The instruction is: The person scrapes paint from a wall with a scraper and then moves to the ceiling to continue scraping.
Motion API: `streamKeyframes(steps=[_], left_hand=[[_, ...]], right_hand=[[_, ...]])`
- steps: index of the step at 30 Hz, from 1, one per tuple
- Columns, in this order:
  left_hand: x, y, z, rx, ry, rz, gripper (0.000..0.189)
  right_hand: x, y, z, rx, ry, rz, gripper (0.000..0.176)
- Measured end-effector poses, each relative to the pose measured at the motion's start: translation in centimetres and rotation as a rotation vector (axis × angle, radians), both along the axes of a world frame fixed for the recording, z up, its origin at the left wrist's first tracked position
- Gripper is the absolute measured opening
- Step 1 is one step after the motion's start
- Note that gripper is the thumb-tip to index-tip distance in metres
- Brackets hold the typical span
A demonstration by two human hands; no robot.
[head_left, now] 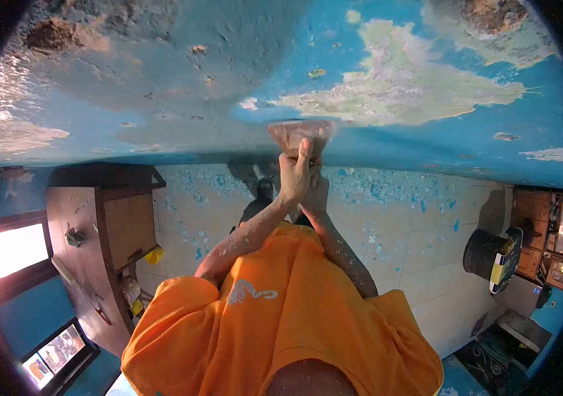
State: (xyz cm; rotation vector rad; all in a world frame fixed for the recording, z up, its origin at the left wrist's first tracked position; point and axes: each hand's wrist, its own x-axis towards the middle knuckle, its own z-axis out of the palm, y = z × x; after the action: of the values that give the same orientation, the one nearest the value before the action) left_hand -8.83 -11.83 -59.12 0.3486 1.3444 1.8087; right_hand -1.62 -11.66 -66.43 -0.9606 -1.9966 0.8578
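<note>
A broad scraper (300, 135) with a wide, worn blade has its edge against the blue wall (387, 142). My left hand (293, 177) is closed round it, with the thumb laid up along the blade. Partly hidden behind it, my right hand (318, 197) is also closed on the tool, lower down; the handle is covered by the fingers. Just above the blade, a large pale patch (400, 79) shows where the blue paint is gone. Grey patches and small chips mark the wall to the left. Specks of paint cling to both forearms.
Blue paint flakes (374, 188) litter the tiled floor (420, 264) along the wall. A brown wooden cabinet (73, 218) stands at left, with a yellow cup (154, 255) beside it. At right are a dark bucket-like container (482, 252) and wooden drawers (531, 208).
</note>
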Motion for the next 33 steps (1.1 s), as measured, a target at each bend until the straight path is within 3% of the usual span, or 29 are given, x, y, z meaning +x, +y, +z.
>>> streamKeyframes(steps=[2,4,6,8,10,11,12,14,16,18,19,20,22,23,26,27,28,29,31,33], left_hand=[[-0.3,0.9,-4.8,0.173,-0.127,0.005,0.051],[0.5,0.2,-4.6,0.047,-0.103,-0.016,0.049],[0.2,1.1,-0.6,0.105,0.178,0.065,0.047],[-0.3,0.3,0.5,0.023,0.167,0.053,0.046],[-0.9,-0.1,2.3,-0.061,0.010,-0.127,0.046],[-0.9,0.8,-1.9,0.051,0.003,-0.096,0.047],[-0.6,0.5,-1.8,0.046,0.002,-0.110,0.047],[-0.3,0.7,-1.4,-0.035,0.092,0.001,0.045],[-1.7,1.4,-0.3,0.032,0.233,-0.053,0.044],[-1.5,0.9,3.3,0.054,0.023,-0.057,0.045],[-1.8,1.2,-0.5,0.095,0.095,-0.064,0.045],[-2.3,1.4,-1.3,0.124,0.113,-0.063,0.045],[-1.6,0.2,-1.7,0.051,0.273,-0.041,0.044],[-1.2,0.4,-0.6,0.081,0.286,0.054,0.044],[-2.3,-0.2,3.9,-0.004,0.055,-0.079,0.045],[-2.3,0.3,1.5,0.006,0.068,-0.015,0.043],[-2.2,0.0,-0.7,0.010,0.074,-0.018,0.043],[-2.1,-0.5,-0.1,-0.003,0.140,-0.038,0.043],[-1.8,-0.2,0.7,0.013,0.321,0.050,0.041],[-1.9,-0.8,2.0,-0.048,0.244,-0.014,0.041]], right_hand=[[0.5,0.8,-1.3,-0.115,-0.136,0.066,0.048],[0.9,0.3,-3.0,-0.187,-0.096,0.066,0.047],[-0.4,2.4,-2.9,-0.197,-0.030,0.072,0.047],[-0.3,1.6,-2.6,-0.150,-0.041,-0.025,0.043],[0.3,-0.1,-1.2,-0.156,-0.057,-0.086,0.042],[-0.6,0.6,0.6,-0.131,-0.003,-0.034,0.041],[-0.6,0.2,1.6,-0.124,0.035,0.011,0.041],[-0.5,-0.1,0.3,-0.085,0.008,-0.042,0.042],[-1.2,1.8,-1.0,-0.033,-0.007,-0.076,0.044],[-0.2,1.3,-2.8,-0.022,-0.193,0.016,0.051],[-0.4,0.8,-5.3,0.678,-0.342,-0.142,0.058],[-1.2,1.2,-4.5,0.705,-0.324,-0.152,0.058],[-1.2,-0.2,-1.3,-0.014,-0.182,-0.013,0.061],[-1.5,-0.3,0.7,0.160,-0.160,-0.056,0.042],[-1.9,0.3,2.2,-0.026,-0.172,0.019,0.048],[-2.1,0.1,1.8,-0.026,-0.165,0.014,0.048],[-2.3,-0.3,0.9,0.147,-0.198,-0.018,0.055],[-2.4,-0.5,0.7,0.319,-0.230,-0.054,0.061],[-2.2,-0.4,0.2,0.307,-0.262,-0.042,0.061],[-1.5,-1.6,-0.2,0.253,-0.335,-0.011,0.059]])
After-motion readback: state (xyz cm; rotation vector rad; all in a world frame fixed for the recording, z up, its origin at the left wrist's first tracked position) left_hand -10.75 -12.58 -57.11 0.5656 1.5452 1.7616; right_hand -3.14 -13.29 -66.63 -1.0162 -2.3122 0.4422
